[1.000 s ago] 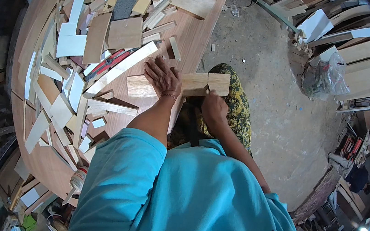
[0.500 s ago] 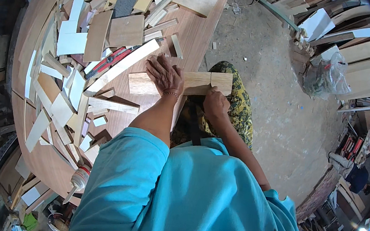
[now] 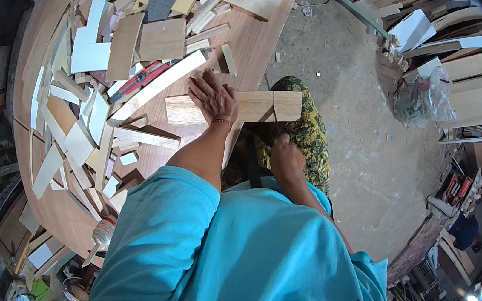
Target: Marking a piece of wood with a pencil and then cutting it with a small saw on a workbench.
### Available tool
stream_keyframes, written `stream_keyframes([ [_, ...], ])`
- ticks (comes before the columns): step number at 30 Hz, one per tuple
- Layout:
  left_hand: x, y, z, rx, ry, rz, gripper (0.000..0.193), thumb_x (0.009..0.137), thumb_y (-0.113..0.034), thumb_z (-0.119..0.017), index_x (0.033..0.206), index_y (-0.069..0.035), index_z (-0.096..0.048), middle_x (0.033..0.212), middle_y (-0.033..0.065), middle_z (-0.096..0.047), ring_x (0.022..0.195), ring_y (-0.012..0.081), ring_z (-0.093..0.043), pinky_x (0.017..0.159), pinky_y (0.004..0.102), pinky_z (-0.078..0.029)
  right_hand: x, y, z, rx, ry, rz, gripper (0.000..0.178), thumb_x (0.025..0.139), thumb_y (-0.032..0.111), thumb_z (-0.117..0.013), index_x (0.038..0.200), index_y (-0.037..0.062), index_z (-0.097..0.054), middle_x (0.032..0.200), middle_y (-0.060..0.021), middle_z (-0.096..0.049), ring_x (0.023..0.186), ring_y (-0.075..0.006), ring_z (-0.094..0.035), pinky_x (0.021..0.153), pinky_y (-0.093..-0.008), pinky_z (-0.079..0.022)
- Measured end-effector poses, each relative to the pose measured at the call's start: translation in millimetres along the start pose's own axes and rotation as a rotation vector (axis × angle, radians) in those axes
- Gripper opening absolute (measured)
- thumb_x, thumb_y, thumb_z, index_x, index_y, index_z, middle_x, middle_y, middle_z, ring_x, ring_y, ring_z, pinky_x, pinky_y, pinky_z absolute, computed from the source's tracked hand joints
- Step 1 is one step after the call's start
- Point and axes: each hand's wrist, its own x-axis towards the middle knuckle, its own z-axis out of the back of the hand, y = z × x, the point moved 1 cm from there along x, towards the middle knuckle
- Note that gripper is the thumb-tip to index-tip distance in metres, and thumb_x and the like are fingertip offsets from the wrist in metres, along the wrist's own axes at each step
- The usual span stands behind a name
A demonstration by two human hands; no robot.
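A pale wooden board [image 3: 254,106] lies across the table's edge, its right end jutting out over my patterned trouser leg. My left hand [image 3: 214,98] is flat on the board, fingers spread, pressing it against the table. Below the overhanging end, my right hand [image 3: 289,158] is closed around what looks like the handle of a saw [image 3: 276,125]. Its thin blade shows edge-on as a dark line running up into the board; the handle is hidden in my fist. A dark line crosses the board's top near that end.
The wooden table [image 3: 240,36] carries a heap of offcuts, with a red and black tool [image 3: 141,81] among them. A glue bottle [image 3: 103,233] sits at the table's near edge. Stacked boards [image 3: 471,88] and a clear plastic bag [image 3: 426,98] stand on the right, beyond the concrete floor [image 3: 367,154].
My right hand has drawn down toward my body, away from the board's edge, and more of the thin blade shows. The left hand and board hold nearly the same place.
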Motion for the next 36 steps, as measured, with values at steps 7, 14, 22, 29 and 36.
stream_keyframes([
  [7, -3.6, -12.1, -4.6, -0.009, -0.053, -0.025, 0.059, 0.074, -0.030, -0.040, 0.125, -0.003, -0.026, 0.129, 0.0213, -0.019, 0.121, 0.0400, -0.010, 0.097, 0.0489, -0.006, 48.4, -3.9, -21.2, 0.011, -0.077, 0.049, 0.015, 0.079, 0.014, -0.038, 0.082, 0.0001, -0.044, 0.069, -0.0229, -0.057, 0.068, -0.0359, -0.058, 0.058, -0.0451, -0.046],
  [14, -1.1, -6.0, 0.1, -0.003, -0.093, -0.049, 0.058, 0.073, -0.029, -0.043, 0.123, -0.002, -0.027, 0.128, 0.0221, -0.020, 0.119, 0.0403, -0.013, 0.096, 0.0491, -0.009, -9.2, -16.3, -3.5, 0.001, 0.001, -0.016, 0.015, 0.080, 0.012, -0.035, 0.081, 0.0010, -0.045, 0.066, -0.0228, -0.057, 0.064, -0.0340, -0.059, 0.054, -0.0426, -0.047],
  [22, -3.2, -7.4, 4.2, -0.053, 0.042, -0.052, 0.062, 0.073, -0.027, -0.043, 0.126, -0.003, -0.022, 0.131, 0.0234, -0.014, 0.121, 0.0427, -0.008, 0.097, 0.0493, -0.005, 49.3, -5.3, -25.2, 0.017, -0.101, 0.011, 0.018, 0.080, 0.012, -0.035, 0.073, 0.0005, -0.047, 0.069, -0.0218, -0.058, 0.067, -0.0360, -0.058, 0.058, -0.0425, -0.047],
  [29, -1.7, -8.3, -1.5, -0.103, -0.055, -0.041, 0.062, 0.073, -0.025, -0.045, 0.126, -0.004, -0.022, 0.130, 0.0214, -0.017, 0.121, 0.0418, -0.009, 0.097, 0.0498, -0.006, -6.0, -5.9, -0.5, 0.006, 0.021, -0.045, 0.018, 0.080, 0.017, -0.038, 0.081, -0.0001, -0.045, 0.070, -0.0229, -0.057, 0.068, -0.0380, -0.057, 0.059, -0.0457, -0.045],
  [36, -3.3, -13.5, 2.1, -0.056, -0.148, -0.033, 0.055, 0.073, -0.022, -0.044, 0.122, -0.004, -0.027, 0.127, 0.0161, -0.022, 0.119, 0.0368, -0.015, 0.095, 0.0488, -0.013, 14.5, -12.5, -9.8, 0.059, -0.079, -0.040, 0.023, 0.083, 0.017, -0.033, 0.077, 0.0003, -0.047, 0.067, -0.0218, -0.057, 0.068, -0.0363, -0.058, 0.060, -0.0432, -0.046],
])
